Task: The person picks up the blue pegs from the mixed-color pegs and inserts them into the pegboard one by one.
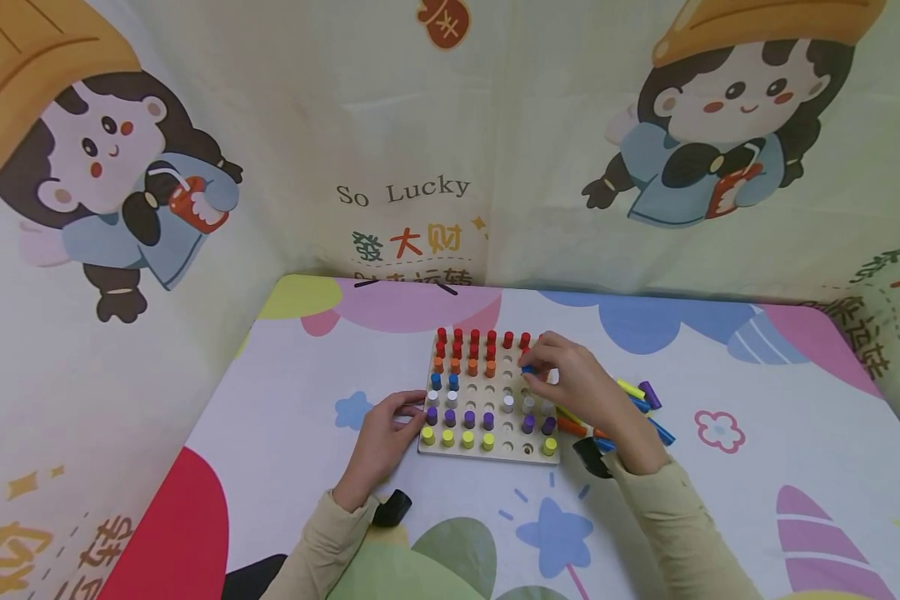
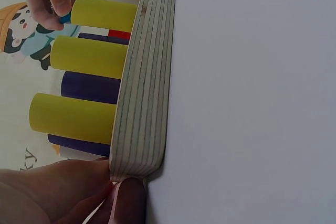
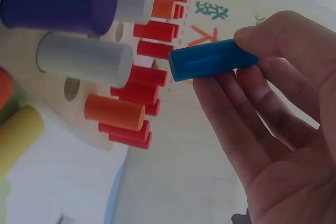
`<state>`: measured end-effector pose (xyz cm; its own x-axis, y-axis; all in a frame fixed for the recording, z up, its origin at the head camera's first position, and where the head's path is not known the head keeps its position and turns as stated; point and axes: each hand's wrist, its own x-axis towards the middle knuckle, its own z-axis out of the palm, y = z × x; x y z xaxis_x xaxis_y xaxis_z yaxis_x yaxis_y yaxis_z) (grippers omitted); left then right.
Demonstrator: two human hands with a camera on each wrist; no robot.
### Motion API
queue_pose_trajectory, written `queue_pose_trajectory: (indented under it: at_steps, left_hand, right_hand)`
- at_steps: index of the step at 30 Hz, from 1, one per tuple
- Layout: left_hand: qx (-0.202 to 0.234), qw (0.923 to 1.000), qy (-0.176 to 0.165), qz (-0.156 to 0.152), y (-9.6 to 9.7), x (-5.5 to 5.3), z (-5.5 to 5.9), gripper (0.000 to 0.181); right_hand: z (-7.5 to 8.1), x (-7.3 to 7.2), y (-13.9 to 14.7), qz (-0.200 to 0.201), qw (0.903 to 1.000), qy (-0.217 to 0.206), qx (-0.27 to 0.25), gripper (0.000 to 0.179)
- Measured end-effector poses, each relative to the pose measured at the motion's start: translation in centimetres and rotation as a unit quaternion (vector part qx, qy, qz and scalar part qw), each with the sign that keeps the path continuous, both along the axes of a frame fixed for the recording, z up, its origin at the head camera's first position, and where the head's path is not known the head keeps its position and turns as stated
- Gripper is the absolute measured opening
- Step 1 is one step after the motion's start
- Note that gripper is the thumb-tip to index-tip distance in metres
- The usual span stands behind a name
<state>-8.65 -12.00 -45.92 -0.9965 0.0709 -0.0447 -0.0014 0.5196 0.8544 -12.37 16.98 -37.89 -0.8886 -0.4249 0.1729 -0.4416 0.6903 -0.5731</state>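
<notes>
A light wooden pegboard (image 1: 487, 457) carries rows of red, orange, blue, white, purple and yellow pegs. My left hand (image 1: 384, 437) grips its left edge; the left wrist view has the fingers (image 2: 129, 200) against the corner. Over the board's right side, my right hand (image 1: 573, 373) pinches a blue peg (image 3: 210, 60) between thumb and fingers. That peg is tilted and clear of the board in the right wrist view. Empty holes show among the middle and right columns. The right hand hides part of the board's right edge in the head view.
Loose pegs in yellow, blue, orange and purple (image 1: 650, 394) lie on the table right of the board, partly under the right forearm. A patterned cloth (image 1: 720, 500) covers the table. Behind it hangs a printed curtain (image 1: 540, 183).
</notes>
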Motion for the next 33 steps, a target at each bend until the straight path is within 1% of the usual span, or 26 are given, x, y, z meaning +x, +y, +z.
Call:
queue_pose_trajectory:
  at_steps: [7,15,19,24,33]
  left_hand:
    - [0.001,1.0000,-0.002,0.000,0.0,0.0,0.1,0.033]
    - [-0.001,1.0000,-0.004,-0.001,0.0,0.0,0.1,0.032]
    - [-0.005,1.0000,-0.003,-0.001,-0.1,0.0,0.2,0.033]
    - [0.000,1.0000,0.000,-0.002,-0.1,0.0,0.2,0.033]
    - [0.002,1.0000,0.000,-0.002,-0.1,0.0,0.1,0.032]
  right_hand:
    - [0.0,-0.3,-0.8,-0.006,0.9996,-0.028,-0.007,0.019]
    - [0.1,-0.4,-1.5,0.008,0.9989,-0.042,-0.020,0.019]
    - [0.1,-0.6,-1.9,0.013,0.9989,-0.036,-0.026,0.018]
    - [-0.2,-0.8,-2.3,0.025,0.9988,-0.025,-0.033,0.017]
    - [-0.5,-1.2,-3.0,0.050,0.9970,-0.032,-0.049,0.015]
